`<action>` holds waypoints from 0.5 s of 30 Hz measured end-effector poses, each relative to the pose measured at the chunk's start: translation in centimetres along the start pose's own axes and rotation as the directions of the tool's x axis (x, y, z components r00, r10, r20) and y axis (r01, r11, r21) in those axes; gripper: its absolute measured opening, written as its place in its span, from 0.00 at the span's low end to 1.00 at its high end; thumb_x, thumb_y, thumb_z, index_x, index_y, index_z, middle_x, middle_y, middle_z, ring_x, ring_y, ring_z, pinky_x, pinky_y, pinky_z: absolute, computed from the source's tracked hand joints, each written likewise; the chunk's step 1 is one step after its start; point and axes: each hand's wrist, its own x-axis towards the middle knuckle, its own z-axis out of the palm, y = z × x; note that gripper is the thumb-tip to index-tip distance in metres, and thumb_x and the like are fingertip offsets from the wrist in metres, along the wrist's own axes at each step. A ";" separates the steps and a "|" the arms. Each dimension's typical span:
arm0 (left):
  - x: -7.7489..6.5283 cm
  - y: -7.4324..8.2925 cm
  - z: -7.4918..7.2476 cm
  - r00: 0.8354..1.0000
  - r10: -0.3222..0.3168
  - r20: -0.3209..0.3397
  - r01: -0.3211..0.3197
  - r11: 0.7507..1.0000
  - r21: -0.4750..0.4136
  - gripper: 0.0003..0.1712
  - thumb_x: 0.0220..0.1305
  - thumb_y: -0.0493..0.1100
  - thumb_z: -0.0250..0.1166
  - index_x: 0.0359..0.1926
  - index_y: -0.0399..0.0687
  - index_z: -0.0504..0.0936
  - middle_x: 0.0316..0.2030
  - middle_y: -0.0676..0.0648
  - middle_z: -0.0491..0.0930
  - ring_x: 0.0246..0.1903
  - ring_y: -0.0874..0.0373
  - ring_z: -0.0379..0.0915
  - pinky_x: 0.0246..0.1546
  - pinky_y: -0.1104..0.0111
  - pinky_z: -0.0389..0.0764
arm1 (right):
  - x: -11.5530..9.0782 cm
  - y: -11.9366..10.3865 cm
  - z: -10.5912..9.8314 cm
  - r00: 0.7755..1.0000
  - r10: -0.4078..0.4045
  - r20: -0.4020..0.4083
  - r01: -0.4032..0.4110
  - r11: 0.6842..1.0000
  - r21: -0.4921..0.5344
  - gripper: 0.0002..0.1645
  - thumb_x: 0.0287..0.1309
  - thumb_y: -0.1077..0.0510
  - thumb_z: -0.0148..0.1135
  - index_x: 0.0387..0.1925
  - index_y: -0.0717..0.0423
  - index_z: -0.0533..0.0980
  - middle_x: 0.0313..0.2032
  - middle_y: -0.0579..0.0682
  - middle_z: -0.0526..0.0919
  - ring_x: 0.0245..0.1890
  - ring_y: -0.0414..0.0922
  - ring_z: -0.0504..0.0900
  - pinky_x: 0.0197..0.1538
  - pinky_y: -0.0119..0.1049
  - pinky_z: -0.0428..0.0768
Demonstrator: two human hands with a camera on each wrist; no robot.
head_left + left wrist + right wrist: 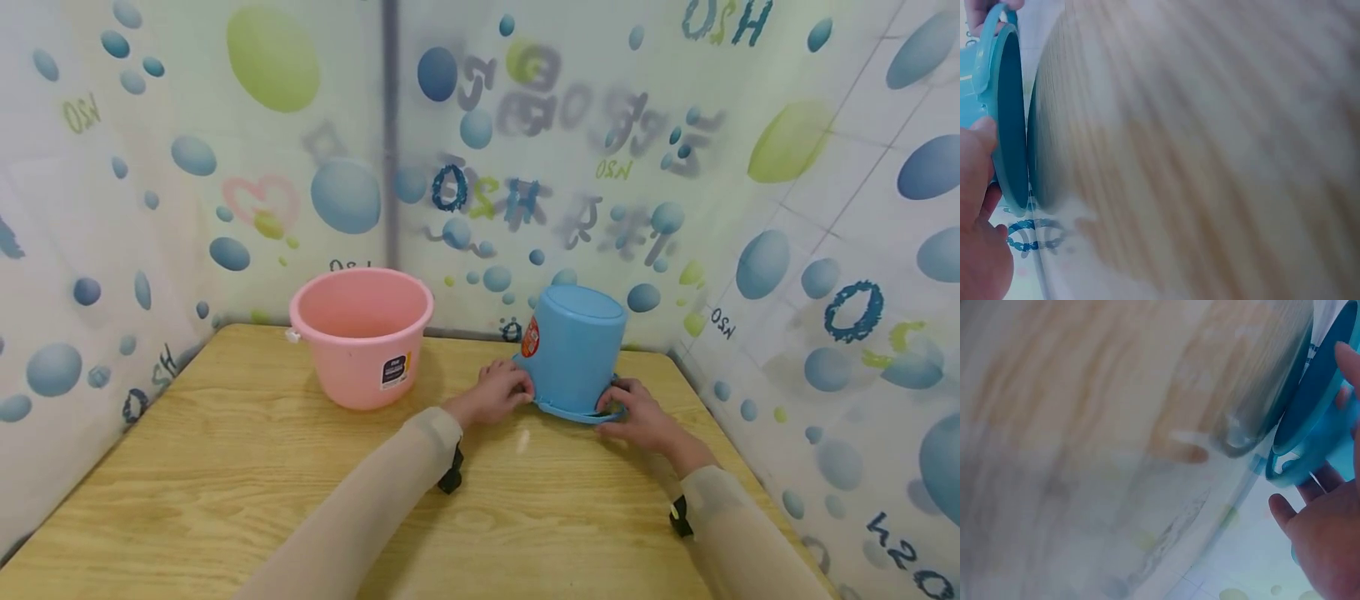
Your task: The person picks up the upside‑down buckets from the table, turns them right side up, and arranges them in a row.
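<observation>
A blue bucket stands upside down, slightly tilted, at the right rear of the wooden table, its red label turned left. In the left wrist view its dark opening faces the tabletop with a thin gap along the rim. My left hand grips the rim on the left side, the thumb on its edge. On the opposite side my right hand holds the bucket by the rim near the looped handle, fingers bent against the wall. Some of both hands' fingers are hidden behind the bucket.
To the left, a pink bucket stands upright with its opening up and a dark label in front. The wooden table meets a patterned curtain at the back and sides.
</observation>
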 end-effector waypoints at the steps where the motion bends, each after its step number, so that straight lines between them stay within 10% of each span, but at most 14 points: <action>1: 0.0 0.0 0.1 1.000 -0.004 0.000 0.004 1.000 -0.004 0.04 0.81 0.48 0.67 0.46 0.55 0.84 0.52 0.50 0.77 0.57 0.50 0.63 0.63 0.51 0.60 | 0.0 0.0 0.0 1.000 -0.009 -0.011 0.009 1.000 -0.004 0.15 0.60 0.57 0.83 0.38 0.50 0.80 0.66 0.75 0.69 0.70 0.77 0.67 0.67 0.77 0.72; 15: 0.1 0.9 0.4 0.973 0.023 -0.228 -0.020 1.000 0.014 0.04 0.76 0.46 0.73 0.42 0.53 0.88 0.63 0.45 0.74 0.69 0.43 0.66 0.69 0.43 0.62 | 0.3 -0.1 -0.2 0.991 -0.029 -0.128 0.031 0.999 0.011 0.13 0.67 0.60 0.78 0.39 0.49 0.77 0.63 0.72 0.72 0.65 0.70 0.68 0.64 0.71 0.71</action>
